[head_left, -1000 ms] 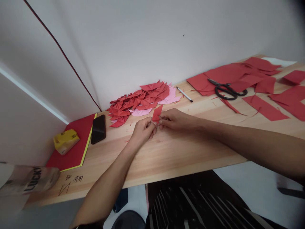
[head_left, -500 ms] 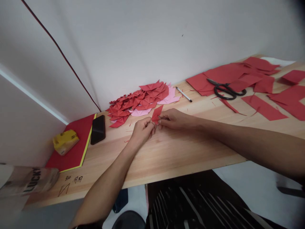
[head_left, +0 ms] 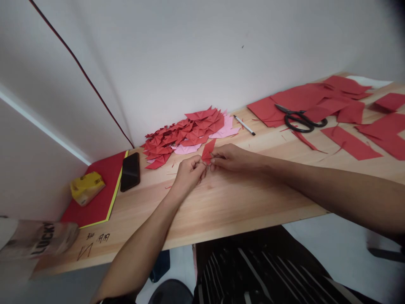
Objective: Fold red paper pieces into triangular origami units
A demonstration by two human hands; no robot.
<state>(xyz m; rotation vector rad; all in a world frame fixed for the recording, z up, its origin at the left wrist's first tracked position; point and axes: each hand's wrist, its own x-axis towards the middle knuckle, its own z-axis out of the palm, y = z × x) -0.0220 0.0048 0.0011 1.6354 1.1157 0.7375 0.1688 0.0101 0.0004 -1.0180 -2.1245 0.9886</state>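
Observation:
A small folded piece of red paper (head_left: pixel 208 150) is pinched between my two hands, low over the wooden table. My left hand (head_left: pixel 190 171) has its thumb and fingers closed on the paper's lower left edge. On the other side, my right hand (head_left: pixel 228 158) grips the paper's lower right edge with fingertips pressed together. The fingers partly hide the lower folds. Just beyond the hands lies a heap of folded red paper pieces (head_left: pixel 190 131), with pink folded paper (head_left: pixel 226 127) beneath and beside it.
Black-handled scissors (head_left: pixel 300 120) rest on red paper sheets (head_left: pixel 303 97) at the right. A pen (head_left: pixel 244 125) lies near the wall. To the left are a phone (head_left: pixel 130 172), a red folder (head_left: pixel 109 198), a yellow packet (head_left: pixel 87 188) and a clear bottle (head_left: pixel 47 238) by the edge.
Both hands stay in nearly the same place on the red paper. The paper's visible part looks slightly changed in shape, its top edge a little shifted.

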